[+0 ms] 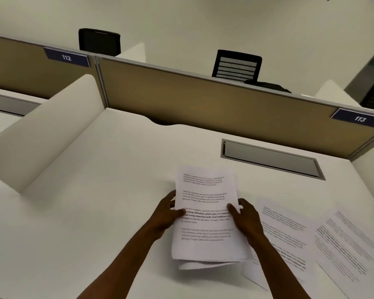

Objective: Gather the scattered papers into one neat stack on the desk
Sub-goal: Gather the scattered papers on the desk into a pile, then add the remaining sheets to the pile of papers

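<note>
Head view | left hand (166, 214) and right hand (245, 219) grip sheaf of papers (205, 214) by its side edges, fingers clamped on it, thumbs on top sheet | sheaf over middle of white desk (95, 190), lower edges uneven | two loose sheets (324, 240) flat on desk, right of sheaf.

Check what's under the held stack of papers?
The stack of papers, gripped by the left hand and right hand, overlaps one loose sheet's left edge. Desk beneath is hidden.
</note>
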Tool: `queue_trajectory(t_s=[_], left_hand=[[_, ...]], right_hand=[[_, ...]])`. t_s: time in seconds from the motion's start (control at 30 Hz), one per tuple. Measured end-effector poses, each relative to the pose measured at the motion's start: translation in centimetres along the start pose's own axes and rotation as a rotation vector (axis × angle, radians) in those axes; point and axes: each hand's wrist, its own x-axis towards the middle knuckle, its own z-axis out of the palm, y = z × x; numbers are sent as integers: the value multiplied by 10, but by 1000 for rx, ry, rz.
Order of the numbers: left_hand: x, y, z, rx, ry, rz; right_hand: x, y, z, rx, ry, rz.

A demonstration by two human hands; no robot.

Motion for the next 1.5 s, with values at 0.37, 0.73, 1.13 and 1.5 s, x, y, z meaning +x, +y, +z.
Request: queue_trajectory(t_s=[0.37, 0.73, 1.13, 1.5], left_hand=[[51, 8, 38, 238, 102, 22], [45, 14, 34, 447, 269, 228], [-29, -64, 172, 819, -315, 467], [-32, -121, 196, 1179, -468, 537]], right_hand=[[29, 6, -8, -21, 81, 68], [27, 7, -7, 30, 241, 3], [-87, 125, -78, -142, 633, 329], [-101, 135, -78, -473, 365, 374]])
